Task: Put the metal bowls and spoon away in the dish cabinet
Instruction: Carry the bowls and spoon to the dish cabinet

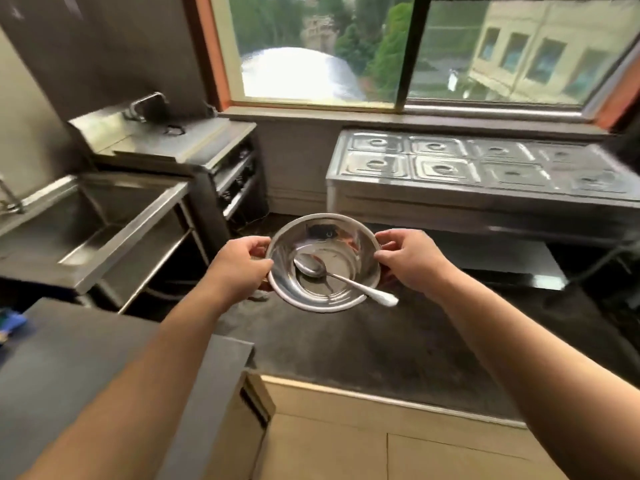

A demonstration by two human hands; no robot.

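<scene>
Holding a metal bowl (322, 261) out at arm's length with both hands, clear of every surface, above a dark floor mat (346, 348)

Left hand (239, 268): clenched on the bowl's left rim, thumb over the top edge, fingers wrapped beneath and out of sight

Right hand (408, 261): clenched on the bowl's right rim, thumb over the top edge, fingers curled under the outer wall

Bowl: held roughly level, open side up. Whether one bowl or a nested stack, cannot tell from this angle

Spoon (341, 277): lying inside the bowl, head resting on the bowl floor left of centre, handle running down and to the right, crossing the near rim and projecting past it. Touched by neither hand

Surroundings, left side: stainless steel sink (114, 230) with open frame below, and behind it a steel counter unit (173, 143) against the wall, carrying a pipe-shaped fitting at its back edge

Surroundings, right side: steel serving counter (485, 188) under the window (398, 50), top covered by two rows of rectangular lids (440, 168) with recessed handles

Near left: dark grey countertop (86, 368), with a blue item at its far left edge, too cropped to identify

Lower centre: pale tiled floor (346, 445) adjoining the mat

Dish cabinet: not identifiable among the visible units
</scene>
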